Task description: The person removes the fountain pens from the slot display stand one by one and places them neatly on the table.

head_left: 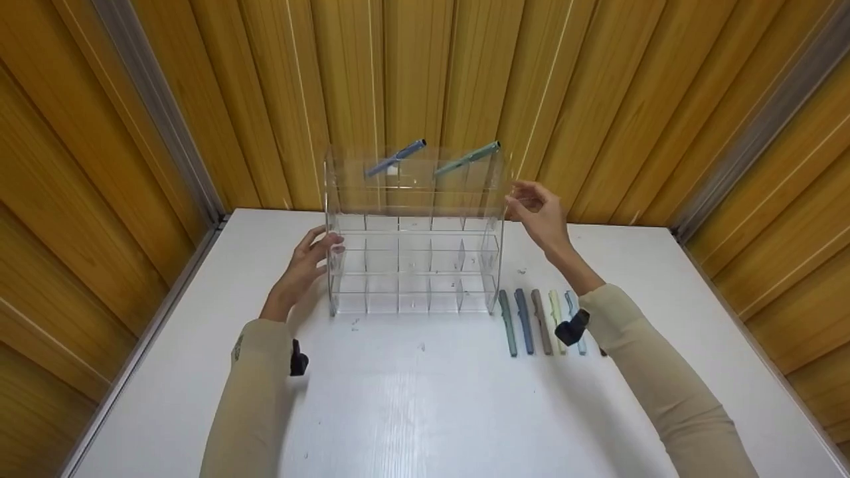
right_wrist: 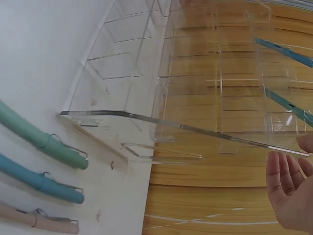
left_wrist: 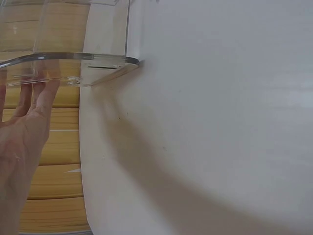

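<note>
While flanking the clear acrylic tiered pen organizer (head_left: 413,245) standing mid-table: left hand (head_left: 307,264), fingers relaxed and straight, touching its left side wall low down; right hand (head_left: 541,216), fingers loosely spread, holding nothing, just beside its upper right edge. Further right, row of five pastel pens (head_left: 541,320) lying lengthwise.

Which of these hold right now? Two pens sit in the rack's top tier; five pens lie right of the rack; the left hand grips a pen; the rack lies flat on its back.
1. Two pens stand in the top tier of the clear acrylic tiered rack: true, a blue pen and a teal pen.
2. Five loose pens lie on the white table right of the rack: true.
3. The left hand grips a pen: false, its straight fingers touch the rack's left side.
4. The rack lies flat: false, it stands upright.
</note>
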### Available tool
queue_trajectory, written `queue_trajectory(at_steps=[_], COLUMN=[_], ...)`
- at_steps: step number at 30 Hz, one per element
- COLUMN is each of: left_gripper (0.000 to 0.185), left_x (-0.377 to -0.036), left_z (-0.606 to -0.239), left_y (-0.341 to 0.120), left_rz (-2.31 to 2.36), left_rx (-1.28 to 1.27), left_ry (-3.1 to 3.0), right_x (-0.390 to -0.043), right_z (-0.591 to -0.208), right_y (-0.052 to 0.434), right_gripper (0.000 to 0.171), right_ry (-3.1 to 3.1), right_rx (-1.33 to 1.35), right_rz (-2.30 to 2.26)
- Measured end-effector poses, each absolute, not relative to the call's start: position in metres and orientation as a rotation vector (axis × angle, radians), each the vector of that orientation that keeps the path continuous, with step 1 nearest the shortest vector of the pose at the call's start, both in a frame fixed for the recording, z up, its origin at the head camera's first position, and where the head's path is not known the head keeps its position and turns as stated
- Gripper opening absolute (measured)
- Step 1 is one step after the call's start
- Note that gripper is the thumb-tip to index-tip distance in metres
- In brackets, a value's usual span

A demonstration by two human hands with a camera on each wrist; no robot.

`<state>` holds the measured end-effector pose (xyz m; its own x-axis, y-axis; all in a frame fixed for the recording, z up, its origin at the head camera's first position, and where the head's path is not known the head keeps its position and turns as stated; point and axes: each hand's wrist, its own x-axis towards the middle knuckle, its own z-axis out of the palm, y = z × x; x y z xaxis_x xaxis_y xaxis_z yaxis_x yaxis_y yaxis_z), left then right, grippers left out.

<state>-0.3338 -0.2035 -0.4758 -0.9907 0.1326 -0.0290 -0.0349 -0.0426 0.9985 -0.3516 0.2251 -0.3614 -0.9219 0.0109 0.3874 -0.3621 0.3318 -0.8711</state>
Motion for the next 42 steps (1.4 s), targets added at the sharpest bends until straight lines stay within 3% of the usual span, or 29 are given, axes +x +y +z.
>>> queue_trajectory(at_steps=[8, 20, 28, 42], left_gripper=[0.066, 0.063, 0.067, 0.063], left_x=[-0.338, -0.329, -0.329, -0.331], left_z=[-0.477, -0.482, -0.480, -0.483], left_y=[-0.202, -0.201, -0.207, -0.207], left_rz=[2.160, 2.195, 2.185, 2.195], left_rx=[0.129, 0.113, 0.085, 0.099], left_ry=[2.092, 2.065, 2.088, 2.086], right_x=[-0.369, -0.377, -0.378, -0.379], right_z=[-0.342, -0.335, -0.315, -0.319], right_y=[0.197, 0.166, 0.147, 0.142], right_gripper=[0.041, 0.060, 0.049, 0.034], right_ry=[-1.940, -1.856, -2.039, -1.966], right_rx=[0.284, 0.324, 0.195, 0.109], right_rz=[1.836, 1.958, 1.950, 2.013])
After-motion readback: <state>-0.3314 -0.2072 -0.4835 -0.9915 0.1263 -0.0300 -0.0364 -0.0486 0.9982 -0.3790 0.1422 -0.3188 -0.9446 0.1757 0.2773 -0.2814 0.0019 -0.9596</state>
